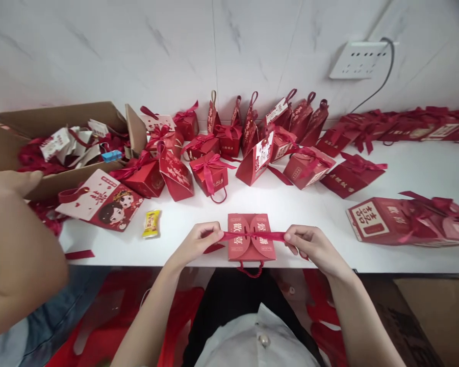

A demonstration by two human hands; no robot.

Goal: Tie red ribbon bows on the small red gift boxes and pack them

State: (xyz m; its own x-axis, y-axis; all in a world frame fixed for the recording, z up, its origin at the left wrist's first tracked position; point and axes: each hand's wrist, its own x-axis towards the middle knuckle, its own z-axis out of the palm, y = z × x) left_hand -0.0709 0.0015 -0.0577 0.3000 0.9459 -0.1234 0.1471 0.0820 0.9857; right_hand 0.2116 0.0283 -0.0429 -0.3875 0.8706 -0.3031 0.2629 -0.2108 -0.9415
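Note:
A red gift box (235,251) with pale lettering and curved overlapping flaps sits at the table's front edge before me. Across its top runs a dark red ribbon (265,236), crossed or knotted at the middle and pulled taut to both sides. My left hand (203,240) pinches the ribbon's left end, a loose tail hanging below the fingers. On the other side my right hand (308,242) pinches the right end. The box's twisted cord handle (251,271) droops over the edge. A yellow wrapped candy (151,224) lies to the left.
Several finished red boxes with bows (210,173) stand along the wall. At left is an open cardboard carton (110,109) of ribbons and tags, with another person's arm (19,250) beside it. More boxes (382,219) lie right. A socket strip (359,60) is on the wall.

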